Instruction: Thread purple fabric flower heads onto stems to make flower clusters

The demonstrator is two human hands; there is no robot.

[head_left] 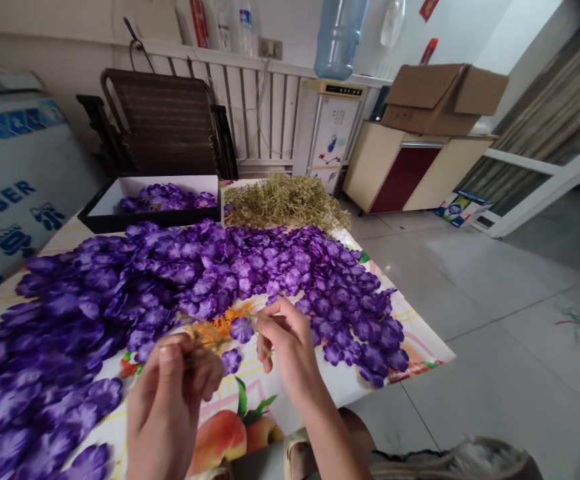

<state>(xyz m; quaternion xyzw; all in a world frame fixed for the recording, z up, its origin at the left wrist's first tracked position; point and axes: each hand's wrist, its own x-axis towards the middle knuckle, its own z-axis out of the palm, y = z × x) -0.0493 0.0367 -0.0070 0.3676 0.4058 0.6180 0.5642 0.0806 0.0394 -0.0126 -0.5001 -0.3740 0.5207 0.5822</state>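
A wide heap of purple fabric flowers (180,280) covers most of the table (420,347), which has a fruit-print cloth. My left hand (170,400) is closed around a thin yellowish-green stem (205,331) near the table's front edge. My right hand (285,340) pinches the stem's other end, just beside a single purple flower (241,329) threaded at the stem. Another loose flower (231,361) lies on the cloth between my hands. A pile of dry yellowish-green stems (285,203) sits at the table's far end.
A black-sided box (155,217) with more purple flowers stands at the back left. Behind are a folded chair (165,123), a water dispenser (335,113), a cabinet (410,167) with cardboard boxes, and tiled floor to the right. My knee shows below the table edge.
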